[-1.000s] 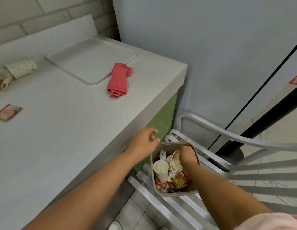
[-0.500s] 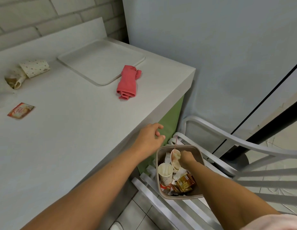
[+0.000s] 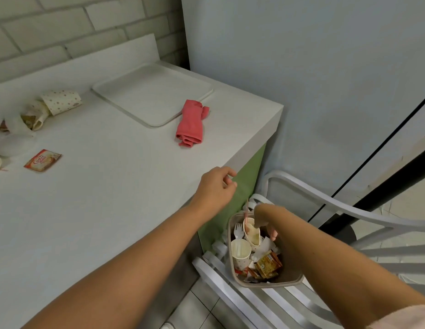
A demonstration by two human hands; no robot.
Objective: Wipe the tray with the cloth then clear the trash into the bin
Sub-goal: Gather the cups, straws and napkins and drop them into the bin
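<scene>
The tray (image 3: 151, 94), white and bare, lies in the upper middle of the frame on the white counter (image 3: 100, 176), close to its far corner. The red cloth (image 3: 191, 123) lies crumpled just right of the tray's near corner. The beige bin (image 3: 232, 264) stands at lower centre on a white slatted chair (image 3: 308, 203) beside the counter's green side; it holds paper cups, a white plastic fork (image 3: 238, 231) and brown sachets. The right hand (image 3: 263, 217) hangs over the bin's mouth, fingers curled downward and loosely parted above a tilted paper cup (image 3: 253, 232); whether they touch it I cannot tell. The left hand (image 3: 216, 187) hovers at the counter's edge, fingers loosely curled, holding nothing. At the left of the frame, dotted paper cups (image 3: 60, 101), crumpled wrappers and a red sachet (image 3: 42, 160) lie on the counter.
</scene>
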